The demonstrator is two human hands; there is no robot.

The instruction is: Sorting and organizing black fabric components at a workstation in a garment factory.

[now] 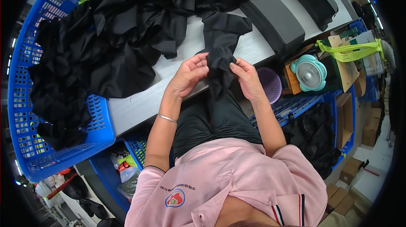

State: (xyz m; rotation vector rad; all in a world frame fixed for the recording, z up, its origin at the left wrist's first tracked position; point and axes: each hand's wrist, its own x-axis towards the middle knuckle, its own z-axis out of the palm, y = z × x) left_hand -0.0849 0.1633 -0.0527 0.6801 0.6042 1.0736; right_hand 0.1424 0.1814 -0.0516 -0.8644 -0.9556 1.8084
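A long piece of black fabric (220, 51) hangs over the front edge of the grey table (139, 102), its upper end lying on the tabletop. My left hand (189, 75) grips the fabric from the left, fingers curled around it. My right hand (246, 79) pinches it from the right at the same height. Both hands are just in front of the table edge, above my lap. A big heap of black fabric pieces (122, 28) covers the table's left and far side.
A blue plastic crate (25, 113) at the left holds more black cloth. Dark stacked pads (272, 20) lie at the table's right. Below the table stand a purple basket (270, 84), a small teal fan (310, 73), blue crates and cardboard boxes.
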